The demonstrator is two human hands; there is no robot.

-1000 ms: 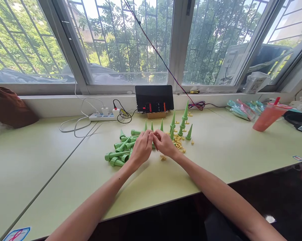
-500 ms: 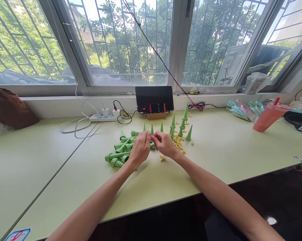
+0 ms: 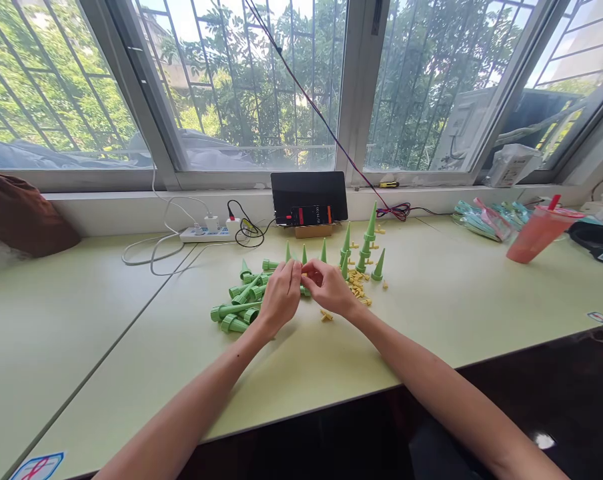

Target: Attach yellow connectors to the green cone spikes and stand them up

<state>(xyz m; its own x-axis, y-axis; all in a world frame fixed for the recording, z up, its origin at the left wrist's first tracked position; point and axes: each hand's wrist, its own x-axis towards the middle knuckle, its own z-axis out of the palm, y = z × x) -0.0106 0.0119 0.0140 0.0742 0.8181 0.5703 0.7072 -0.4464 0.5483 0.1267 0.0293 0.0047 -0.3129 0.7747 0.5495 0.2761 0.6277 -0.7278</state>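
My left hand [image 3: 282, 293] and my right hand [image 3: 330, 288] meet above the middle of the table, fingertips pinched close together. What they grip is hidden by the fingers. A bit of green plastic [image 3: 305, 291] shows just under the fingertips; I cannot tell whether it is held. Beside my left hand lies a pile of hollow green plastic spikes [image 3: 234, 311] with ribbed collars. Several green cones [image 3: 323, 251] stand upright behind the hands. To the right, stacked green spikes [image 3: 370, 230] have small yellow fittings stuck in their sides. Loose yellow fittings [image 3: 357, 287] lie near my right hand, with another yellow fitting [image 3: 326, 315] closer to me.
A tablet [image 3: 309, 187] with a phone [image 3: 312, 215] in front leans at the back by the window. A power strip [image 3: 209, 233] with cables is left of it. On the right are a tilted red cup [image 3: 541, 233] and plastic packets [image 3: 481, 219]. A brown bag [image 3: 26, 213] sits far left.
My right fingers have shifted slightly at the pinch; both hands stay in the same place. The whole view has moved very slightly.
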